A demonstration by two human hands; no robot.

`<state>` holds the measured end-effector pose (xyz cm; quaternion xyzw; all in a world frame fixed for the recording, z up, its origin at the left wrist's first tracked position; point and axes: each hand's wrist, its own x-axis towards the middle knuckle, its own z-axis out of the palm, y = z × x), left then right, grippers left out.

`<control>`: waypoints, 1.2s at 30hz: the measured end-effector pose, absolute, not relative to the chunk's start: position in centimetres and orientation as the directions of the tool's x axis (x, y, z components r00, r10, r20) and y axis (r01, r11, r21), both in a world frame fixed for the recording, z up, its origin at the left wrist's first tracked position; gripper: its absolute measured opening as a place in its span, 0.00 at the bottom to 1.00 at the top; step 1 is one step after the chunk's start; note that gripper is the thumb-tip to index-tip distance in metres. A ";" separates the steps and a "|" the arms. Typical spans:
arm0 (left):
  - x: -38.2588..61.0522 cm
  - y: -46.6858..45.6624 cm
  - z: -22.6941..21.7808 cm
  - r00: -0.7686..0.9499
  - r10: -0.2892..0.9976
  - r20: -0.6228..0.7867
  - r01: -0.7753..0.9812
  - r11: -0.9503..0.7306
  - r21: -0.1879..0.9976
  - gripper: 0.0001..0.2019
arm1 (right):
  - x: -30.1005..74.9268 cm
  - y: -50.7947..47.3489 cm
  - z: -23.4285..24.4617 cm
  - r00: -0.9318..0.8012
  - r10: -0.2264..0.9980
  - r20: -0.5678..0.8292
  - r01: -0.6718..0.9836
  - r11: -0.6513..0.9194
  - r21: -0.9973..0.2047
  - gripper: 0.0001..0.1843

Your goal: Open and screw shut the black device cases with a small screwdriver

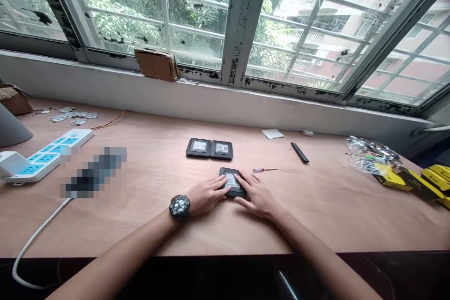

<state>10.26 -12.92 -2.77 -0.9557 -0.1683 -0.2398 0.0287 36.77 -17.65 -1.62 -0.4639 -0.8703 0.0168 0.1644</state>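
Observation:
A black rectangular drive case (232, 180) with a white label on top lies flat on the table. My left hand (209, 192) grips its left side, fingertips on the upper face and thumb by the near edge. On the other side my right hand (258, 195) holds it, with fingers over the right edge and thumb near the front corner. Just beyond lie two similar black cases (198, 147), side by side and touching, each with a white label. A small red-handled screwdriver (260, 170) rests to the right of my right hand.
Farther right lies a black strip (299, 153), with white paper (272, 134) behind it. Yellow-and-black boxes (393, 179) and clear plastic bags (372, 150) occupy the right end. At left are a power strip (52, 154), a blurred-out object (96, 173) and a white cable (38, 239).

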 end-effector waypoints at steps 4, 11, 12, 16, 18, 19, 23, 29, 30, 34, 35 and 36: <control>8.8 -12.0 -1.4 0.806 0.389 0.447 0.402 -0.913 0.070 0.20 | 38.4 -16.9 -1.9 -0.357 0.829 0.431 0.842 0.485 -0.235 0.21; 8.3 -11.1 -2.0 0.704 0.595 0.386 0.578 -0.797 0.174 0.32 | 43.7 -13.1 -2.4 -0.233 0.853 0.468 0.948 0.307 -0.088 0.15; 8.3 -11.1 -2.1 0.702 0.602 0.382 0.578 -0.794 0.188 0.32 | 44.0 -12.7 -2.2 -0.247 0.851 0.464 0.941 0.324 -0.093 0.14; 8.6 -11.5 -2.0 0.695 0.608 0.385 0.575 -0.790 0.210 0.31 | 42.3 -11.3 -0.5 -0.175 0.815 0.552 0.857 0.402 -0.322 0.13; 8.7 -11.6 -1.9 0.695 0.604 0.390 0.569 -0.794 0.215 0.31 | 40.1 -10.9 0.4 -0.032 0.821 0.569 0.703 0.423 -0.571 0.13; 8.8 -11.7 -2.0 0.698 0.598 0.393 0.562 -0.798 0.217 0.31 | 38.9 -10.8 0.7 0.038 0.827 0.561 0.578 0.439 -0.687 0.14; 9.0 -11.9 -2.2 0.712 0.572 0.408 0.523 -0.819 0.235 0.30 | 35.2 -11.1 0.4 0.140 0.813 0.565 0.259 0.520 -0.814 0.14; 9.0 -11.9 -2.5 0.719 0.569 0.400 0.507 -0.822 0.259 0.31 | 34.4 -11.9 -0.8 0.097 0.834 0.543 0.250 0.508 -0.824 0.14; 9.0 -11.9 -2.4 0.723 0.568 0.394 0.505 -0.823 0.260 0.31 | 34.4 -12.0 -0.8 0.091 0.836 0.541 0.253 0.506 -0.825 0.14; 9.0 -11.9 -2.2 0.732 0.571 0.372 0.501 -0.821 0.275 0.31 | 34.3 -12.4 -0.6 0.027 0.859 0.511 0.258 0.488 -0.834 0.14; 8.9 -11.8 -2.2 0.731 0.573 0.370 0.498 -0.819 0.284 0.31 | 34.2 -12.4 -0.6 -0.001 0.865 0.501 0.256 0.485 -0.836 0.14; 8.9 -11.8 -2.1 0.729 0.575 0.372 0.494 -0.818 0.295 0.31 | 34.2 -12.5 -0.6 -0.026 0.871 0.491 0.249 0.481 -0.840 0.16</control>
